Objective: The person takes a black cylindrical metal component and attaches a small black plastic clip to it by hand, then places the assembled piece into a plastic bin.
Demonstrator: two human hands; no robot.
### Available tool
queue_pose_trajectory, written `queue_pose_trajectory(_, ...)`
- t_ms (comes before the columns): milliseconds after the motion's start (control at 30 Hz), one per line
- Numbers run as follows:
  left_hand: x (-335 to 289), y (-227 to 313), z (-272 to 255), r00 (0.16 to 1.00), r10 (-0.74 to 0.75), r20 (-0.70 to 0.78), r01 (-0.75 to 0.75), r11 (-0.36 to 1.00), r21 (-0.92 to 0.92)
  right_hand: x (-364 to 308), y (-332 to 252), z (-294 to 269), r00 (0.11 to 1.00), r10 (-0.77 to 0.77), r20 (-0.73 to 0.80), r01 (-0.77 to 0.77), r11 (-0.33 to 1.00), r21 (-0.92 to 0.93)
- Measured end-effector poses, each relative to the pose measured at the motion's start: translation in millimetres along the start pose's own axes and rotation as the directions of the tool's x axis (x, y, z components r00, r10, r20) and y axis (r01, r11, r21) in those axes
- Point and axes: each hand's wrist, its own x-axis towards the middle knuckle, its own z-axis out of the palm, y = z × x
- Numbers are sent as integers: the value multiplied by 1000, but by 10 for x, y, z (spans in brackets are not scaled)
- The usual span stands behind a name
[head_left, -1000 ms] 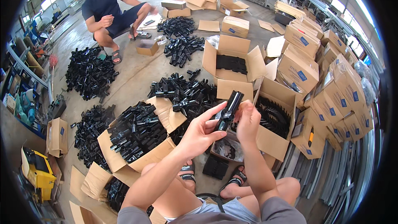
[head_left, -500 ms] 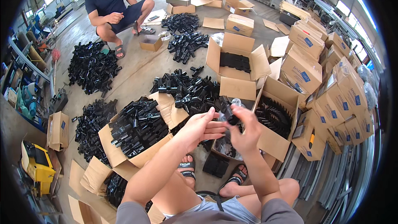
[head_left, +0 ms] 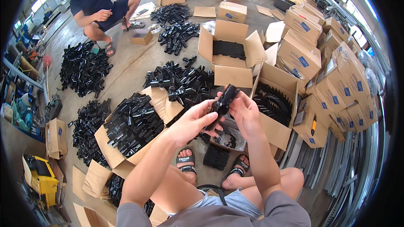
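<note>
A black, tube-shaped plastic fitting (head_left: 227, 96) is held up at a tilt in front of me. My left hand (head_left: 197, 119) is closed round its lower end, with the thumb on top. Its upper end is gripped by the fingers of my right hand (head_left: 247, 112). Beyond my hands lies a heap of similar black fittings (head_left: 179, 80). To the left, an open carton (head_left: 104, 145) is piled with more of them. Below my hands, a box with a clear plastic liner (head_left: 235, 141) is partly hidden by my right wrist and fingers.
An open carton (head_left: 269, 136) at right holds black parts in curved rows. Behind it stands another open carton (head_left: 233, 77). Stacked closed cartons (head_left: 343, 90) and metal profiles (head_left: 336, 164) fill the right side. A co-worker (head_left: 94, 6) crouches at far left beside heaps of black parts (head_left: 84, 69).
My left hand has gone from open and flat to closed on the fitting, which my right hand alone held before. The whole view has shifted slightly.
</note>
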Motion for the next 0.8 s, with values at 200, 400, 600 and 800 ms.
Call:
queue_pose_trajectory(200,10,-180,79,992,55,-111,3,887,462,-107,112,-168,999,-30,-10,27,977,-213)
queue_pose_trajectory(400,30,-195,-3,986,116,-122,14,666,746,-190,111,-128,998,-16,-58,-3,951,-309)
queue_pose_trajectory(600,124,-354,-131,990,131,-49,-64,733,677,-177,219,-230,999,9,-40,-19,966,-258)
queue_pose_trajectory(800,85,-224,-40,996,55,-71,9,727,687,-158,296,-255,998,-5,-63,-10,971,-240)
